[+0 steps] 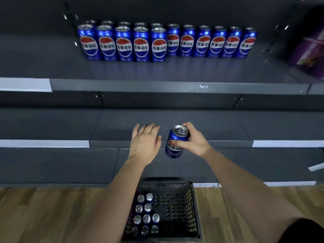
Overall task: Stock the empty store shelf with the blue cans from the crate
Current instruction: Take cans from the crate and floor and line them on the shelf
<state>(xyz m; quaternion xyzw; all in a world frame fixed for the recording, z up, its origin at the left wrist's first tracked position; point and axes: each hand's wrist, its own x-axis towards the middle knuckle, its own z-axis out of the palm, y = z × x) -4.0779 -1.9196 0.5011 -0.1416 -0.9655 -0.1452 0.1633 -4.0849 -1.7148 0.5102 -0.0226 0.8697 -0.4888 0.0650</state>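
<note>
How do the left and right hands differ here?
The right hand grips a blue can; the left hand holds nothing. The left hand's fingers are straight and spread; the right hand's curl round the can. Both hang above the crate.

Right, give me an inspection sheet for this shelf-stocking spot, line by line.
Surface: dark upper shelf, stocked only along its back.
Job's things: shelved blue cans upright in two rows, the front row only at the left; held blue can; crate cans along the left side of the black crate.
Clutter: purple package at the shelf's right end.
Hands: right hand grips the held blue can; left hand open, holding nothing.
Cables: nothing seen.
Surroundings: wooden floor under the crate.
</note>
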